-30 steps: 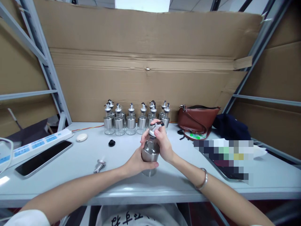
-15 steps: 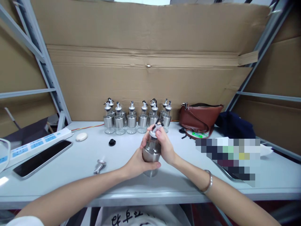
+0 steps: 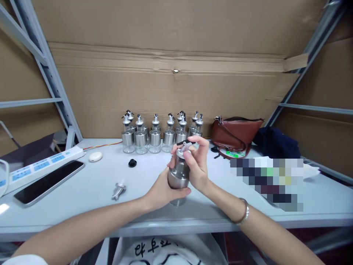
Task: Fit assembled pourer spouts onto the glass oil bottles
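An oil dispenser bottle (image 3: pixel 178 176) of glass with a steel sleeve stands nearly upright close to the table's front edge. My left hand (image 3: pixel 162 187) is wrapped round its body, thumb across the front. At the top, my right hand (image 3: pixel 198 163) grips the white pour spout (image 3: pixel 184 149), thumb on the near side and index finger raised and bent over it. A black flap shows on the spout. Left of the bottle, a loose pour spout (image 3: pixel 119 190) lies on its side, and behind it sits a small black cap (image 3: pixel 132 163).
Several similar bottles (image 3: pixel 141 139) stand in rows by the cardboard wall (image 3: pixel 171 92). A brown bag (image 3: pixel 237 134) and dark cloth (image 3: pixel 275 143) lie at the back right. A phone (image 3: pixel 49 182), power strip (image 3: pixel 41 167) and white round object (image 3: pixel 95 156) occupy the left.
My right index finger has lifted and bent above the spout, and the spout's black flap has shifted. My left hand keeps its grip. The camera view has tilted slightly downward.
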`<state>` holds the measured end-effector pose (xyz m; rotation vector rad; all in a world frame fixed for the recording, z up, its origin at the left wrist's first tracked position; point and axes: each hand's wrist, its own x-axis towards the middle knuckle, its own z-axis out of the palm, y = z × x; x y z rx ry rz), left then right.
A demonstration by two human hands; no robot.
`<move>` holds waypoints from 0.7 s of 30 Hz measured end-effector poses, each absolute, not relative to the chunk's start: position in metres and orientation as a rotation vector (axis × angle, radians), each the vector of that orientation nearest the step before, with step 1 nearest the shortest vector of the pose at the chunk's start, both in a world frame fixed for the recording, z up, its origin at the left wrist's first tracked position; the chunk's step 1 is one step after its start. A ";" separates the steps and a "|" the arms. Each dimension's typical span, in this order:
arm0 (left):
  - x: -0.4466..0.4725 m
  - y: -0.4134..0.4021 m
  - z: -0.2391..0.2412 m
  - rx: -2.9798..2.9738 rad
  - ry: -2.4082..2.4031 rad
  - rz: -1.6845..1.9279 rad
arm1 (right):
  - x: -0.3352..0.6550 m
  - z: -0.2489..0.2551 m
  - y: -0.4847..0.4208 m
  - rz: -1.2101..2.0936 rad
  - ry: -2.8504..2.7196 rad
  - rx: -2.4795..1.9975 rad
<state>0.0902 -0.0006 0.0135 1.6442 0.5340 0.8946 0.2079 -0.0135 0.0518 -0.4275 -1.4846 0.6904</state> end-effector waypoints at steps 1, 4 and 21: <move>0.090 -0.001 0.014 1.640 0.513 0.899 | 0.208 0.051 -0.013 0.678 -1.486 -0.435; 0.090 -0.002 0.016 1.636 0.449 0.921 | 0.206 0.053 -0.013 0.613 -1.501 -0.492; 0.090 0.006 0.001 1.588 0.801 1.090 | 0.234 0.024 0.022 -0.045 -1.920 -1.039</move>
